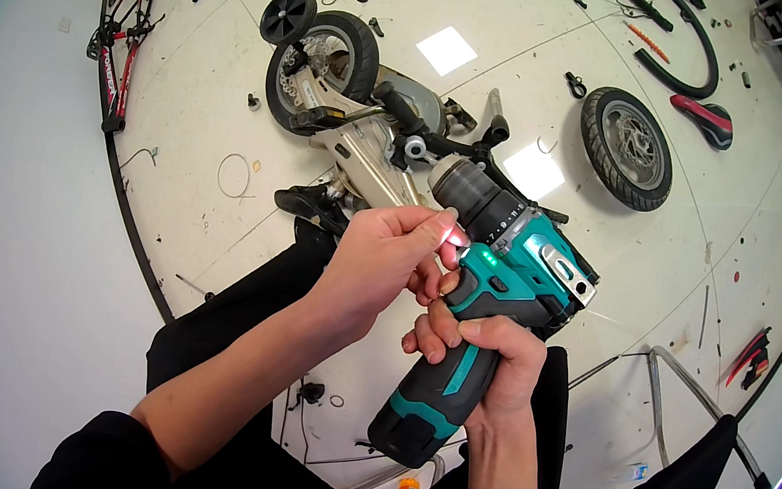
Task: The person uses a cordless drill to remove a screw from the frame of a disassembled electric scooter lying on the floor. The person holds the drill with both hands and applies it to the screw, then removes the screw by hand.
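Note:
My right hand point(501, 357) is wrapped around the grip of a teal and black cordless drill point(534, 266), which points up and left with its light on. Close by the drill's trigger and lamp, my left hand point(395, 250) is closed in a pinch, and the light falls on its fingers. What those fingers hold, if anything, is too small to make out. Beyond the chuck lies a partly dismantled small vehicle frame point(378, 162) in beige metal, with a black-tyred wheel point(364, 53) on it. The drill hides part of this frame.
A loose wheel point(669, 175) and a red and black bicycle saddle point(708, 120) lie to the right. Bicycle frame parts point(125, 73) line the left wall. Small parts are scattered over the tiled floor. A metal-legged chair point(665, 407) stands at the lower right.

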{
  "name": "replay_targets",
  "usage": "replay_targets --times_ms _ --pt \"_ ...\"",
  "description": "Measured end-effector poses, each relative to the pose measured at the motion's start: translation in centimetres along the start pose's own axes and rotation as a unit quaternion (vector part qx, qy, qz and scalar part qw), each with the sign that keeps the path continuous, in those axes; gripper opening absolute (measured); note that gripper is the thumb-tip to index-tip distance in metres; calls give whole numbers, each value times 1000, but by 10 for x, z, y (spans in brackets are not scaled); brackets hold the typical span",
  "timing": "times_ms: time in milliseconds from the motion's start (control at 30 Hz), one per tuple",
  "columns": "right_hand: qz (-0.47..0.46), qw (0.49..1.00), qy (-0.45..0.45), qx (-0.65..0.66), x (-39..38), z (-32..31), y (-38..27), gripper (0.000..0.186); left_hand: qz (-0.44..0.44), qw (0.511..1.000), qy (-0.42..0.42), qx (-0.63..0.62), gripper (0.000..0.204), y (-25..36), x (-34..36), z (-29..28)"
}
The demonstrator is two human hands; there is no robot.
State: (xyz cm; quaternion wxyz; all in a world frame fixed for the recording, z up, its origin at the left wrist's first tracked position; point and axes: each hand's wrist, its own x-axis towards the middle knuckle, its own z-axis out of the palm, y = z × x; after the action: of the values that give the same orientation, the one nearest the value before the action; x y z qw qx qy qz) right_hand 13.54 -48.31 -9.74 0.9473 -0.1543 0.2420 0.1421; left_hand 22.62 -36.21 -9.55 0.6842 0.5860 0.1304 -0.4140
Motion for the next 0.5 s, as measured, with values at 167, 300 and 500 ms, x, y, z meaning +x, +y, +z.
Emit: replay_targets --times_ms 167,300,500 --pt "-4 1000 -4 2 0 0 0 32 -1 1000 5 0 32 -1 0 0" --pt "0 1000 18 -4 0 3 0 33 -5 1000 5 0 32 -1 0 1" --pt "-4 998 58 -30 0 8 0 37 -1 1000 6 -2 32 0 0 1"
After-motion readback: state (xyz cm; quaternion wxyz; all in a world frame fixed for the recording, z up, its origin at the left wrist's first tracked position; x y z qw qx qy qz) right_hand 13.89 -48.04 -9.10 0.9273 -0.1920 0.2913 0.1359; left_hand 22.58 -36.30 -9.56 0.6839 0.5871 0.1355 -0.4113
